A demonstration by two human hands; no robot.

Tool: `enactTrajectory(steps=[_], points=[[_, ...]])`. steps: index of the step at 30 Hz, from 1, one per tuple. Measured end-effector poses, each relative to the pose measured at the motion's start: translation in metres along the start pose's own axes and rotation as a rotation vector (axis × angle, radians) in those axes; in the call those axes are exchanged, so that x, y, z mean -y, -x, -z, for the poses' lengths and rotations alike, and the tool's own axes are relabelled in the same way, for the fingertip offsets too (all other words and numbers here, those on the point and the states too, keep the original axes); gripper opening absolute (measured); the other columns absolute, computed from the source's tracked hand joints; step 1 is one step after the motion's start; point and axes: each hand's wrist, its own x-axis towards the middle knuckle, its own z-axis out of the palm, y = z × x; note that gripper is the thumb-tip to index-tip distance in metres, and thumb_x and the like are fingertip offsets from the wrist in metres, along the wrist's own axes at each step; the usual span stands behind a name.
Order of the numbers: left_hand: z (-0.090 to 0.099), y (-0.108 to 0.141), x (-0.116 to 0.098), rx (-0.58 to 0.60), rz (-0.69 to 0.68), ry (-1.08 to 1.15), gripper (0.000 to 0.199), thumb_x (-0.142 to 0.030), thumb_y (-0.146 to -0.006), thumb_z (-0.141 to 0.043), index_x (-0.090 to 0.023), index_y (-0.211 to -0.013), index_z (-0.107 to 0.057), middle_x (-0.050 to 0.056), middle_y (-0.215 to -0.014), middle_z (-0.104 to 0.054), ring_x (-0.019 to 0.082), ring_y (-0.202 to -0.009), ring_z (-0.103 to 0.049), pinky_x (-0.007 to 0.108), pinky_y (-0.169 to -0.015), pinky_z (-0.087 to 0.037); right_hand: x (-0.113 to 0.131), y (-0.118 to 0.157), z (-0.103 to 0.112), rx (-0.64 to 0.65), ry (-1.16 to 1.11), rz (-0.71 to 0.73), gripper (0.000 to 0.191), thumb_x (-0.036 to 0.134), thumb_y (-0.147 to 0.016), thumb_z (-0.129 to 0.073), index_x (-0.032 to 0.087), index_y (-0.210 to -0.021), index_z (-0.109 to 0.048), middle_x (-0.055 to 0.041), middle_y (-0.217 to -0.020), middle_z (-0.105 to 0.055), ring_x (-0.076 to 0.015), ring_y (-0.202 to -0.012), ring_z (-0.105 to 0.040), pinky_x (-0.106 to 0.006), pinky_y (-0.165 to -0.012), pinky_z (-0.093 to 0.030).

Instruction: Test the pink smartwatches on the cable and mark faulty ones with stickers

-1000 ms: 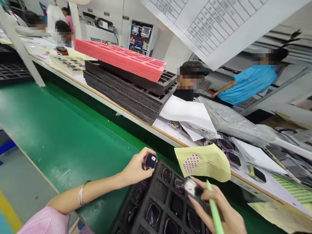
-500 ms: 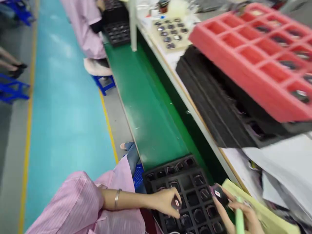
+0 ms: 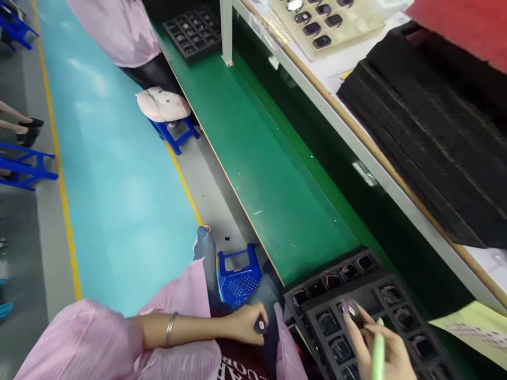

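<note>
My left hand is closed on a small black piece with a pale mark, held above my lap just left of the trays. My right hand has a small dark watch-like case between thumb and fingers, over the upper part of the black foam tray. A light green pen-like stick is also gripped in that hand. Dark square cases sit in several slots of this tray. It lies on top of another black tray. My right hand hides some of the slots.
The green lower shelf runs forward to another black tray. On the upper bench, right, are a cream tray, stacked black foam trays and red foam. A blue stool stands beside my legs. A co-worker sits ahead.
The view has shifted. My left hand, with its piece, has moved left off the tray. My right hand has come from the tray's right side to over its slots, still holding the case and green stick.
</note>
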Motion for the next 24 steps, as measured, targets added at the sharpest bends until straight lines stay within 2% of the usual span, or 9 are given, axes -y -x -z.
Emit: enactTrajectory(steps=[2, 4, 7, 10, 13, 16, 21, 23, 24], points=[[0.006, 0.011, 0.007, -0.051, 0.044, 0.038, 0.038, -0.005, -0.054, -0.065, -0.019, -0.086, -0.050, -0.005, -0.073, -0.051, 0.012, -0.066, -0.049, 0.023, -0.061, -0.040, 0.018, -0.013, -0.013, 0.065, -0.004, 0.007, 0.039, 0.049, -0.067, -0.077, 0.020, -0.080, -0.053, -0.0141, -0.100, -0.069, -0.0327, -0.091, -0.067, -0.049, -0.087, -0.049], [0.003, 0.011, 0.000, -0.088, 0.065, 0.080, 0.036, -0.004, -0.055, -0.062, -0.018, -0.085, -0.049, -0.006, -0.071, -0.050, 0.011, -0.060, -0.047, 0.022, -0.056, -0.038, 0.032, -0.030, -0.014, 0.100, -0.010, 0.024, 0.038, 0.048, -0.069, -0.075, 0.020, -0.080, -0.051, -0.0142, -0.101, -0.070, -0.0327, -0.093, -0.066, -0.052, -0.089, -0.047], [-0.007, -0.003, -0.032, -0.124, 0.036, 0.125, 0.034, -0.004, -0.058, -0.059, -0.018, -0.087, -0.048, -0.007, -0.066, -0.048, 0.009, -0.052, -0.045, 0.020, -0.050, -0.035, 0.049, -0.054, -0.002, 0.075, -0.017, 0.070, 0.035, 0.044, -0.071, -0.074, 0.020, -0.081, -0.050, -0.0141, -0.101, -0.069, -0.0307, -0.093, -0.066, -0.050, -0.089, -0.047], [-0.010, -0.021, -0.079, -0.148, -0.082, 0.126, 0.033, -0.005, -0.061, -0.058, -0.019, -0.088, -0.048, -0.007, -0.066, -0.049, 0.009, -0.054, -0.048, 0.020, -0.051, -0.037, 0.066, -0.071, 0.017, 0.043, -0.027, 0.145, 0.031, 0.040, -0.075, -0.073, 0.021, -0.084, -0.049, -0.0134, -0.103, -0.068, -0.0280, -0.094, -0.066, -0.047, -0.090, -0.047], [0.001, -0.030, -0.134, -0.206, -0.264, 0.073, 0.033, -0.005, -0.064, -0.057, -0.020, -0.092, -0.045, -0.005, -0.074, -0.050, 0.011, -0.065, -0.051, 0.022, -0.060, -0.040, 0.084, -0.082, 0.037, 0.021, -0.010, 0.240, 0.027, 0.035, -0.079, -0.069, 0.021, -0.087, -0.048, -0.0122, -0.106, -0.067, -0.0258, -0.094, -0.066, -0.044, -0.088, -0.048], [0.024, -0.031, -0.201, -0.256, -0.456, -0.004, 0.035, -0.008, -0.070, -0.056, -0.020, -0.099, -0.040, -0.004, -0.081, -0.051, 0.012, -0.073, -0.051, 0.023, -0.068, -0.041, 0.096, -0.093, 0.058, -0.034, 0.033, 0.337, 0.021, 0.030, -0.082, -0.066, 0.022, -0.087, -0.048, -0.0113, -0.107, -0.065, -0.0250, -0.095, -0.065, -0.043, -0.087, -0.048], [0.053, -0.026, -0.333, -0.299, -0.776, -0.172, 0.037, -0.018, -0.076, -0.062, -0.023, -0.107, -0.042, -0.001, -0.096, -0.057, 0.014, -0.084, -0.056, 0.025, -0.075, -0.043, 0.100, -0.108, 0.090, -0.167, 0.044, 0.402, 0.020, 0.024, -0.082, -0.066, 0.022, -0.087, -0.047, -0.0118, -0.110, -0.063, -0.0256, -0.099, -0.063, -0.043, -0.088, -0.047], [0.057, -0.031, -0.386, -0.361, -1.024, -0.366, 0.037, -0.020, -0.079, -0.063, -0.021, -0.110, -0.045, 0.002, -0.100, -0.058, 0.016, -0.088, -0.058, 0.026, -0.076, -0.046, 0.098, -0.109, 0.098, -0.203, 0.031, 0.412, 0.020, 0.023, -0.082, -0.066, 0.022, -0.088, -0.047, -0.0116, -0.110, -0.063, -0.0257, -0.099, -0.063, -0.043, -0.088, -0.048], [0.059, -0.038, -0.410, -0.413, -1.130, -0.479, 0.037, -0.020, -0.080, -0.063, -0.021, -0.112, -0.046, 0.003, -0.104, -0.058, 0.017, -0.093, -0.059, 0.028, -0.082, -0.047, 0.096, -0.109, 0.100, -0.208, 0.028, 0.412, 0.019, 0.023, -0.083, -0.066, 0.022, -0.088, -0.047, -0.0114, -0.111, -0.063, -0.0257, -0.100, -0.063, -0.042, -0.088, -0.047]])
